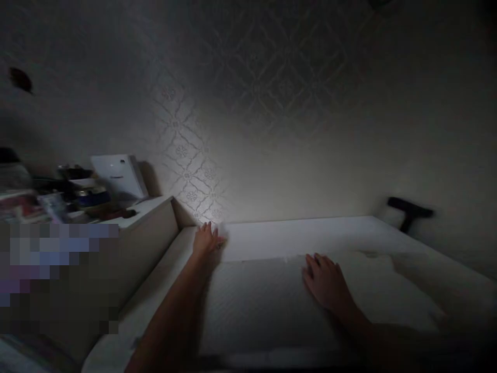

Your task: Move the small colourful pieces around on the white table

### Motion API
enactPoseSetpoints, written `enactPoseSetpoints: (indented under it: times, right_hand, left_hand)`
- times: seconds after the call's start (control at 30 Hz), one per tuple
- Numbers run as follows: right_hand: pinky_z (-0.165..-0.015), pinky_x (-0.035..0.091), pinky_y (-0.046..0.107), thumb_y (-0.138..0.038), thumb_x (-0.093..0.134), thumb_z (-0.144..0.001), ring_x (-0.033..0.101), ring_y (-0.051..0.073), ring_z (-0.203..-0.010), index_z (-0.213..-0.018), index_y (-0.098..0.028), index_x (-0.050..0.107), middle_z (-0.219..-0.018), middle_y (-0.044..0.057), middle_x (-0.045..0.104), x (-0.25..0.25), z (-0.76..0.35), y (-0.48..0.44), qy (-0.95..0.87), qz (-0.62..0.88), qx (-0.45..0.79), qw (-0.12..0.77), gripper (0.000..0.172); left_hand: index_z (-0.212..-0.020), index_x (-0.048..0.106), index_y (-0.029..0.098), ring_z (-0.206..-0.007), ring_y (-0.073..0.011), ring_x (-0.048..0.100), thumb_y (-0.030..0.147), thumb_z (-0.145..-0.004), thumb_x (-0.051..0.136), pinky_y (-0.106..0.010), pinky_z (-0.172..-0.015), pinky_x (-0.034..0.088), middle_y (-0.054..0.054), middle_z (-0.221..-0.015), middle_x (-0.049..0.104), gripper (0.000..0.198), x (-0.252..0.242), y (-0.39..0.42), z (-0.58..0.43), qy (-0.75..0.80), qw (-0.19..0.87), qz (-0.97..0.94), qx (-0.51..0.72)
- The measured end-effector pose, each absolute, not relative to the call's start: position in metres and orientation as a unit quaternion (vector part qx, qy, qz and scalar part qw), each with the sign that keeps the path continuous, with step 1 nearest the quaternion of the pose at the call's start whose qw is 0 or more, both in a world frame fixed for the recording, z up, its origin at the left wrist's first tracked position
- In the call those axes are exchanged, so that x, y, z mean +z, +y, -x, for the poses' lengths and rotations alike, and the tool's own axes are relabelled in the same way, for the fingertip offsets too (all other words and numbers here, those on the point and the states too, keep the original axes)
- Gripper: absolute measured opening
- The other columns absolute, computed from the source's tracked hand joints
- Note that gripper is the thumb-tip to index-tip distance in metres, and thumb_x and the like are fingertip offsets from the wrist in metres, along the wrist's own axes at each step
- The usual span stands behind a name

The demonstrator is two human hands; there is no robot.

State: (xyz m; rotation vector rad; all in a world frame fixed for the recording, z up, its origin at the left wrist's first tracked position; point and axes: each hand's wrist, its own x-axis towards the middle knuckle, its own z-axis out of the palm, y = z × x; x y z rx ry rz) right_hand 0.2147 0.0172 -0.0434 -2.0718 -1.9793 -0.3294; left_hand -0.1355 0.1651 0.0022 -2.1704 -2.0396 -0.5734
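A white mattress lies along a patterned wall in a dim room, with a white textured sheet spread over its near part. My left hand reaches to the sheet's far left corner by the wall, its fingers curled on the cloth there. My right hand rests flat on the sheet near its far edge, fingers stretched out and holding nothing.
A low cabinet stands left of the bed, crowded with a white box, a blue tin and other small items. A black T-shaped object leans at the far right by the wall.
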Motion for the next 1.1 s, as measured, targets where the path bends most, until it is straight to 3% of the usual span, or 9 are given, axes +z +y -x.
enactPoseSetpoints:
  times: [0.1,0.27,0.43,0.77,1.0,1.1]
  right_hand:
    - [-0.103,0.039,0.052,-0.028,0.042,-0.097,0.054,0.036,-0.123,-0.131,-0.013,0.062,-0.132,0.021,0.061,-0.047,-0.216,0.018,-0.681,0.709,-0.126,0.134,0.042]
    - [-0.104,0.038,0.051,-0.028,0.040,-0.097,0.054,0.036,-0.123,-0.133,-0.012,0.061,-0.133,0.021,0.060,-0.048,-0.214,0.016,-0.680,0.711,-0.132,0.124,0.045]
    - [-0.104,0.038,0.051,-0.027,0.041,-0.097,0.053,0.035,-0.125,-0.133,-0.011,0.060,-0.136,0.021,0.059,-0.044,-0.213,0.015,-0.676,0.717,-0.123,0.118,0.044]
    - [-0.105,0.036,0.048,-0.029,0.039,-0.098,0.052,0.034,-0.125,-0.133,-0.013,0.060,-0.137,0.019,0.059,-0.038,-0.212,0.015,-0.676,0.719,-0.113,0.117,0.044]
    - [-0.105,0.036,0.049,-0.031,0.038,-0.100,0.052,0.034,-0.125,-0.132,-0.014,0.061,-0.136,0.019,0.059,-0.028,-0.207,0.012,-0.675,0.723,-0.096,0.114,0.043]
    - [-0.105,0.036,0.050,-0.031,0.037,-0.100,0.052,0.035,-0.125,-0.130,-0.012,0.061,-0.135,0.019,0.060,-0.025,-0.205,0.011,-0.672,0.725,-0.090,0.120,0.043]
  left_hand:
    - [-0.123,0.063,0.020,-0.141,-0.0362,0.041,0.036,-0.091,0.055,-0.051,-0.115,0.033,-0.016,-0.144,0.056,0.037,-0.004,0.177,0.141,-0.660,0.033,0.737,-0.143]
    - [-0.122,0.064,0.015,-0.135,-0.0326,0.050,0.028,-0.095,0.045,-0.047,-0.112,0.038,-0.018,-0.139,0.060,0.036,-0.010,0.179,0.132,-0.636,-0.002,0.764,-0.111]
    - [-0.126,0.062,0.015,-0.129,-0.0249,0.056,0.029,-0.101,0.025,-0.041,-0.110,0.043,-0.016,-0.130,0.066,0.047,-0.008,0.167,0.102,-0.606,-0.035,0.784,-0.128]
    - [-0.121,0.065,0.018,-0.137,-0.0177,0.049,0.030,-0.104,0.024,-0.031,-0.118,0.033,-0.010,-0.141,0.060,0.046,-0.013,0.114,0.001,-0.522,-0.096,0.835,-0.145]
    - [-0.112,0.070,0.018,-0.126,-0.0177,0.058,0.030,-0.104,0.025,-0.029,-0.112,0.041,-0.008,-0.129,0.069,0.047,-0.010,0.082,-0.049,-0.468,-0.137,0.856,-0.171]
    - [-0.116,0.069,0.017,-0.116,-0.0168,0.064,0.033,-0.105,0.022,-0.027,-0.104,0.047,-0.007,-0.124,0.072,0.051,-0.006,0.076,-0.063,-0.470,-0.162,0.846,-0.191]
